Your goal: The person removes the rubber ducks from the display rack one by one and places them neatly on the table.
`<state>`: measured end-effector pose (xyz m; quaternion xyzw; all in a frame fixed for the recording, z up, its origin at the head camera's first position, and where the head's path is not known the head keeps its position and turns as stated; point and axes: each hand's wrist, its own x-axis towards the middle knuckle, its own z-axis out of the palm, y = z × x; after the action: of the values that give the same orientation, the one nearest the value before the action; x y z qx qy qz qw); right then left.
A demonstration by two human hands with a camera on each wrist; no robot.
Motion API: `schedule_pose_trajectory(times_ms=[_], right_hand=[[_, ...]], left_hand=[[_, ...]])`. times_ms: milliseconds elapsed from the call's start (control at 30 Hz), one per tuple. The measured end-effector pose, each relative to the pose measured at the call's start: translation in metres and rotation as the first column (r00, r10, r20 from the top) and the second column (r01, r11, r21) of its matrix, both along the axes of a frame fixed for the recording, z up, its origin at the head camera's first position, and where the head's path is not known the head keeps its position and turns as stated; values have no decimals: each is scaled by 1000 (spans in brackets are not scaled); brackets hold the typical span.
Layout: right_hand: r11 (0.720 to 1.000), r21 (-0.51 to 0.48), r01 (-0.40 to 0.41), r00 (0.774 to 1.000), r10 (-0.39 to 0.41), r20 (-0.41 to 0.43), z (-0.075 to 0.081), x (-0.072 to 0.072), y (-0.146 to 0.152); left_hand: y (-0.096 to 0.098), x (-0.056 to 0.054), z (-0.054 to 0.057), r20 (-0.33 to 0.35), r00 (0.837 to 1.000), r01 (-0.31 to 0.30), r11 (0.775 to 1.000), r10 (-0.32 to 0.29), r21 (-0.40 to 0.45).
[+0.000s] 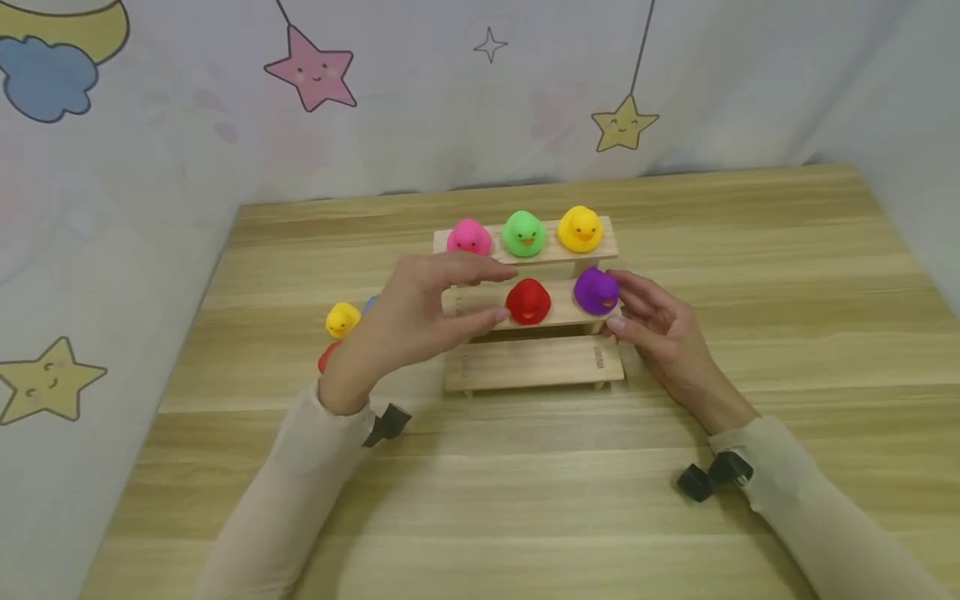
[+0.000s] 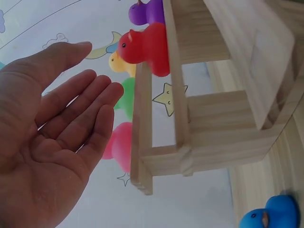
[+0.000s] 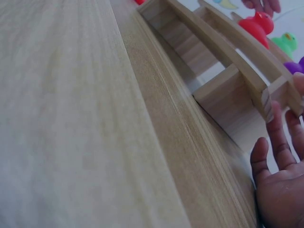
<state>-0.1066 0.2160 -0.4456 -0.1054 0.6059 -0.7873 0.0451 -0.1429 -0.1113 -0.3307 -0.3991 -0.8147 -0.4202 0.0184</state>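
A wooden three-step rack (image 1: pixel 534 364) stands on the table. On its middle step sit a red rubber duck (image 1: pixel 528 302) and, at the right end, a purple rubber duck (image 1: pixel 596 292). My left hand (image 1: pixel 408 312) hovers just left of the red duck, thumb and fingers apart; the left wrist view shows an empty palm. My right hand (image 1: pixel 667 333) is beside the purple duck at the rack's right end, its fingers loosely bent; whether they touch the duck I cannot tell. Pink (image 1: pixel 468 239), green (image 1: pixel 524 234) and yellow (image 1: pixel 580 230) ducks line the top step.
Left of the rack, partly behind my left hand, are a small yellow duck (image 1: pixel 342 320), a red duck (image 1: pixel 327 357) and a blue duck (image 2: pixel 270 213). The wooden table (image 1: pixel 495 500) meets a curtain (image 1: pixel 450 125) printed with stars at the back.
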Motion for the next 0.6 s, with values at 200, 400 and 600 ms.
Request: schedule_pose_trajectory(times_ms=[200,400,600], right_hand=[[1000,-2,7,1000,-7,5,1,0,0],[1000,-9,3,1000,-3,9,1,0,0],[1000,-17,-5,1000,5,1,1,0,-1]], left_hand=[[7,0,-6,17,1000,19,1000,-19,-13],[17,1,-18,28,1000,9,1000,-8,-14],[24,2,-24,-1,1000,-15,999,15,-36]])
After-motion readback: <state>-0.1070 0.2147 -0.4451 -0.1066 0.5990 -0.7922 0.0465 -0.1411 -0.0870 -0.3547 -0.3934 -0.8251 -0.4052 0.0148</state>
